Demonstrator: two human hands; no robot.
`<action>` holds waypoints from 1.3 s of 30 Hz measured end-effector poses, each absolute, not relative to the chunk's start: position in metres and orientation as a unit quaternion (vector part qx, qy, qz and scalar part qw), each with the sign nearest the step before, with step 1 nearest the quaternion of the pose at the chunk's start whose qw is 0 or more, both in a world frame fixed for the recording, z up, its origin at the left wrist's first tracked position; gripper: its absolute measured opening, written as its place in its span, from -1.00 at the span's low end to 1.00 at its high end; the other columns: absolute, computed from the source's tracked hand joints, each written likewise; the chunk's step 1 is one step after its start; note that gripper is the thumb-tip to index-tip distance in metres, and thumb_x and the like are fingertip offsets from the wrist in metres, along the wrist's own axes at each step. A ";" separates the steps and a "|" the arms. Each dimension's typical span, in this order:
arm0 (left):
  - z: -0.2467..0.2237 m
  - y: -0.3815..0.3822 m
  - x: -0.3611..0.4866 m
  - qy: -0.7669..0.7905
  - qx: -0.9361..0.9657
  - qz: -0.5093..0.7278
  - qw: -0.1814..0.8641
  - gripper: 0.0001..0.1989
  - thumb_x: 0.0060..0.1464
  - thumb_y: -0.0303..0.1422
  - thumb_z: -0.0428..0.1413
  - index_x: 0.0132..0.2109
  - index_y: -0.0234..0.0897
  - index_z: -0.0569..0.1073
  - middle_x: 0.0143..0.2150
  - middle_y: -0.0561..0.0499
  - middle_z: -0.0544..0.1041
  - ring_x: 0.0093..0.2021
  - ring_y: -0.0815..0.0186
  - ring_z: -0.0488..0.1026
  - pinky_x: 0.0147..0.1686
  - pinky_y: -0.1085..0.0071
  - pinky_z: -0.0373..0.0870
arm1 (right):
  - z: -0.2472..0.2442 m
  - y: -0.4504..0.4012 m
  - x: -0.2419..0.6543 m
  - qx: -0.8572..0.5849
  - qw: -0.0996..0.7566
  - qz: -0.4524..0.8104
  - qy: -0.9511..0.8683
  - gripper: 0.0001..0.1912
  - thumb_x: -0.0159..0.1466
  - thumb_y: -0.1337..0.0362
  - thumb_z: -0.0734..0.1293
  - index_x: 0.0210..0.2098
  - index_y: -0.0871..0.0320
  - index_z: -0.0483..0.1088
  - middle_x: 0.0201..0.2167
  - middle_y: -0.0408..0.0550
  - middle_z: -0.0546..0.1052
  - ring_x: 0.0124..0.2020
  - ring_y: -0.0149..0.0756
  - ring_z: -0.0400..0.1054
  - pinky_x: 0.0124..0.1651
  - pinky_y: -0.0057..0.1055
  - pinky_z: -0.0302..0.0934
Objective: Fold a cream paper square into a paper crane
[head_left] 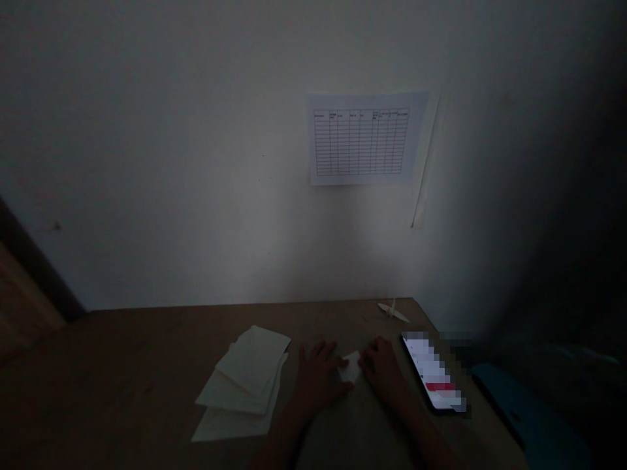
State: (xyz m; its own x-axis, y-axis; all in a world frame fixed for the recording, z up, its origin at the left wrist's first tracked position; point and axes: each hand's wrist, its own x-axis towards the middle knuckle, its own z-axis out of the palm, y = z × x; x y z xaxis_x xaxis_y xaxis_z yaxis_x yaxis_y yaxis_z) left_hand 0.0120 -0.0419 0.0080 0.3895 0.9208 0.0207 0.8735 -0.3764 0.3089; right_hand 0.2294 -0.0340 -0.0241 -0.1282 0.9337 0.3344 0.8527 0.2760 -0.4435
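Observation:
A small folded piece of white paper [350,368] lies on the table between my two hands. My left hand [317,375] is at its left edge, with thumb and a fingertip holding the paper against the tabletop and the other fingers spread. On the opposite edge, my right hand [382,365] has its fingers curled in and pinches the paper. Dim light hides the exact folds and fingertip contact. A folded paper crane [392,311] with thin outstretched points sits near the table's back edge, beyond my right hand.
Several loose paper sheets [245,372] lie overlapping left of my hands. A lit phone [431,372], partly pixelated, rests to the right. The brown table [147,365] meets a wall bearing a printed table sheet [362,140]. A blue chair-like object [533,418] stands beyond the right edge.

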 end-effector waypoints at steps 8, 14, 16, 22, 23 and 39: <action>0.008 -0.042 0.011 0.542 0.825 0.103 0.125 -0.44 0.04 0.12 0.25 0.16 0.12 0.50 0.46 -0.01 0.24 0.46 -0.16 0.05 0.34 -0.45 -0.34 | -0.018 -0.038 0.222 -0.607 0.253 0.043 -0.752 -0.85 0.34 0.34 0.29 -0.22 0.16 0.53 -0.07 0.12 0.46 0.01 -0.08 0.31 0.08 -0.26 0.20; 0.013 -0.044 0.013 0.548 0.822 0.096 0.125 -0.43 0.01 0.10 0.28 0.15 0.11 0.51 0.46 -0.01 0.24 0.46 -0.16 0.05 0.34 -0.45 -0.33 | -0.014 -0.041 0.218 -0.616 0.247 0.035 -0.747 -0.83 0.36 0.33 0.26 -0.20 0.14 0.52 -0.05 0.12 0.46 0.01 -0.07 0.31 0.07 -0.26 0.19; 0.015 -0.045 0.013 0.548 0.821 0.095 0.130 -0.44 0.01 0.09 0.28 0.15 0.10 0.50 0.46 -0.01 0.23 0.47 -0.14 0.05 0.34 -0.44 -0.31 | -0.012 -0.042 0.217 -0.615 0.251 0.039 -0.747 -0.82 0.37 0.33 0.25 -0.20 0.14 0.52 -0.06 0.12 0.46 0.02 -0.08 0.31 0.07 -0.27 0.20; 0.017 -0.046 0.011 0.544 0.822 0.104 0.130 -0.46 0.02 0.07 0.29 0.13 0.09 0.52 0.46 -0.04 0.24 0.46 -0.14 0.06 0.33 -0.45 -0.28 | -0.013 -0.042 0.217 -0.617 0.243 0.038 -0.747 -0.84 0.34 0.33 0.27 -0.19 0.13 0.51 -0.05 0.13 0.46 0.01 -0.04 0.31 0.07 -0.23 0.19; 0.017 -0.046 0.011 0.545 0.822 0.102 0.130 -0.46 0.02 0.07 0.29 0.13 0.09 0.51 0.46 -0.04 0.24 0.46 -0.15 0.06 0.33 -0.45 -0.28 | -0.014 -0.041 0.217 -0.616 0.245 0.037 -0.747 -0.84 0.34 0.33 0.28 -0.18 0.13 0.51 -0.05 0.13 0.46 0.01 -0.04 0.31 0.07 -0.23 0.19; 0.011 -0.043 0.011 0.516 0.837 0.092 0.157 -0.45 0.12 0.02 0.24 0.24 0.19 0.41 0.44 0.07 0.29 0.49 -0.11 0.00 0.32 -0.48 -0.46 | -0.016 -0.042 0.220 -0.615 0.256 0.036 -0.745 -0.86 0.33 0.33 0.28 -0.18 0.14 0.48 -0.05 0.13 0.47 0.02 -0.05 0.31 0.05 -0.23 0.18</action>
